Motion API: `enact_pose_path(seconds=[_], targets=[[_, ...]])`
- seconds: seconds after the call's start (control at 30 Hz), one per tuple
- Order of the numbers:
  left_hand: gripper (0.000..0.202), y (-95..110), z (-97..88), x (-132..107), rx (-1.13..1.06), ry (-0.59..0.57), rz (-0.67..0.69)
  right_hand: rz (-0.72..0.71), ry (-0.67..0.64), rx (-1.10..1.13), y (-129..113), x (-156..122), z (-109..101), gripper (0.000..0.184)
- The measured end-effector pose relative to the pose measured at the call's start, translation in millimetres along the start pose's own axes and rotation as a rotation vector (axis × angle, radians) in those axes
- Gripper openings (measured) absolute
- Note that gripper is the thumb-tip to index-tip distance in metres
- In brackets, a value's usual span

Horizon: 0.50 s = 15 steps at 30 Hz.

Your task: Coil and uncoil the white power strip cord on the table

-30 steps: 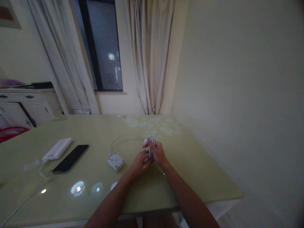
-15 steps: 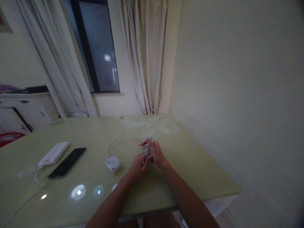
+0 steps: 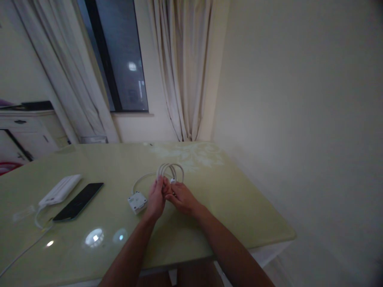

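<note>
A white cable (image 3: pixel 171 170) is gathered into several loops that arch above both hands. My left hand (image 3: pixel 156 197) is closed round the left side of the loops. My right hand (image 3: pixel 181 196) pinches the cable close beside it, fingers curled. The cable's free stretch curves left and down to a small white square adapter (image 3: pixel 137 201) lying flat on the pale green glass table (image 3: pixel 233 207), just left of my left hand.
A black phone (image 3: pixel 78 201) and a white power bank (image 3: pixel 60 189) lie on the left of the table, with a thin white cord (image 3: pixel 24 252) trailing toward the front left edge. A wall runs along the right; curtains, a window and a white cabinet (image 3: pixel 26 127) stand behind.
The cable bundle, held upright as tight straight strands before, now opens into round loops. Both hands have shifted slightly left, and my left hand has come up to grip the loops.
</note>
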<state>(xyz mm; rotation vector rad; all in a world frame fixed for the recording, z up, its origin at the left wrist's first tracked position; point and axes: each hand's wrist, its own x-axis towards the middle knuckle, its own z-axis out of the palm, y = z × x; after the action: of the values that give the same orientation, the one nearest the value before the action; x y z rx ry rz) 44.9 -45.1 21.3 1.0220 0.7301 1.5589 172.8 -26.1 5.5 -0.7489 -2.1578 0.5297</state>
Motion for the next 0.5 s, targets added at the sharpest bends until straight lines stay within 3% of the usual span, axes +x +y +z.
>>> enact_pose_path(seconds=[0.13,0.23,0.3,0.37,0.5], targets=[[0.035,17.1,-4.4,7.3,-0.318,0.028,-0.030,-0.017,-0.081,-0.211,1.5,1.9,2.9,0.042],[0.035,17.6,-9.2,12.1,-0.340,0.045,-0.033,-0.012,-0.100,-0.238,4.4,3.3,4.8,0.031],[0.038,11.7,-13.6,15.9,-0.262,0.058,-0.028,0.010,-0.078,-0.142,5.1,2.9,4.5,0.027],[0.049,3.9,-18.5,19.5,-0.144,0.071,-0.001,0.074,0.005,0.041,4.2,1.5,2.2,0.029],[0.063,-6.6,-25.0,21.8,0.131,0.127,0.085,0.251,0.311,0.436,1.9,1.6,-6.3,0.041]])
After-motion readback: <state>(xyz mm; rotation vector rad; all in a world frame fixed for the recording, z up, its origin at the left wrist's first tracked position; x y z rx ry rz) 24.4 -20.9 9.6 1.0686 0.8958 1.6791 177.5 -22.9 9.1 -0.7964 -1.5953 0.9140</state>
